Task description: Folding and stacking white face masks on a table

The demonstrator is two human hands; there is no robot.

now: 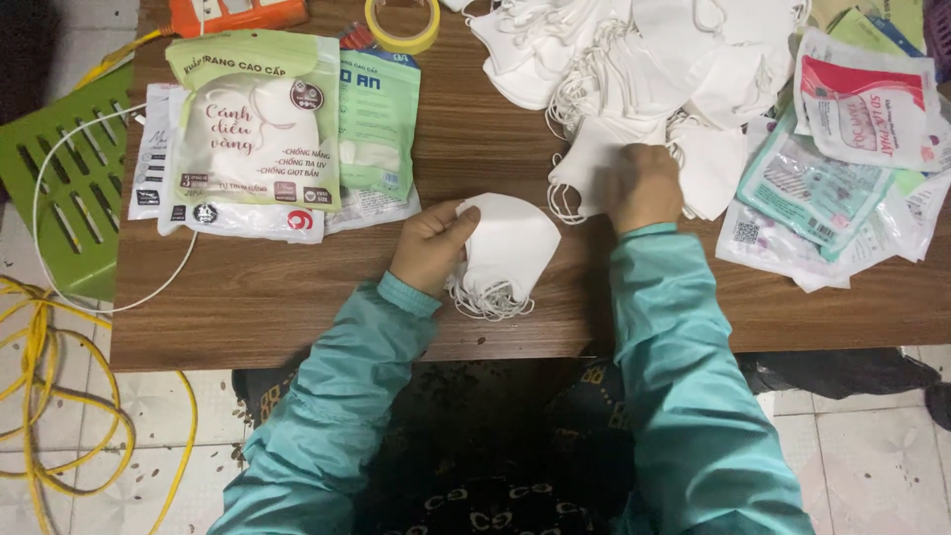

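Note:
My left hand (428, 243) grips a small stack of folded white face masks (507, 248) by its left edge, near the front of the brown wooden table (297, 297); their ear loops hang toward me. My right hand (642, 185) is closed on a single white mask (584, 163) at the near edge of a big loose heap of white masks (644, 59) that fills the back middle of the table. Both sleeves are teal.
Filled green and white mask packets (258, 129) lie stacked at the left. Several empty printed packets (842, 159) spread at the right. A roll of yellow tape (402, 22) sits at the back. A green slatted crate (64, 178) and yellow cable (50, 396) lie on the floor, left.

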